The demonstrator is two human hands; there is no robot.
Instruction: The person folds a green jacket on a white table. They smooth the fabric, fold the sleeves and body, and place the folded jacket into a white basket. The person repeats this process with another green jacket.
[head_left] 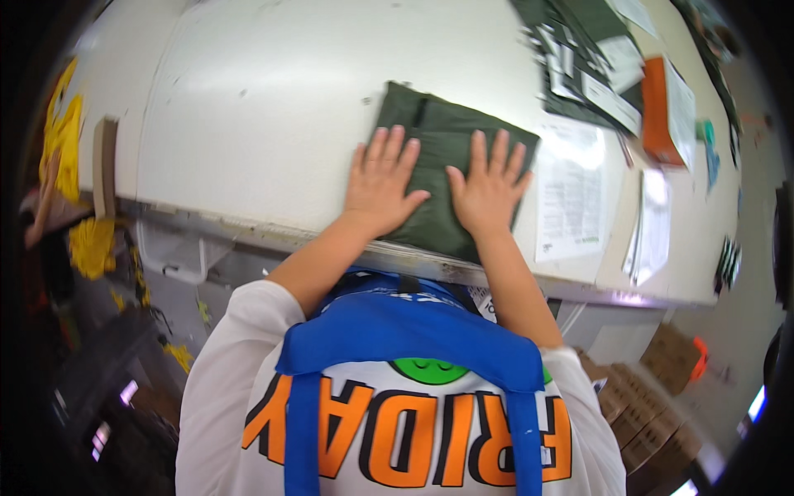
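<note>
Under the dark green bundle [441,147], one white table [248,124]. On the bundle, two bare hands: left hand [383,182] flat, fingers slightly apart, thumb out; right hand [488,188] flat, fingers spread. Pressing well, I judge: even weight through both palms, smoothing outward, no creases trapped. Just right of bundle: one printed sheet [572,194]. Farther right: one orange box [659,112]. Dark packets [589,59], beyond and right: too blurred to count.

Fabric [441,145] on table [256,124], sheet [571,198] to right, box [656,116] farther right
</note>
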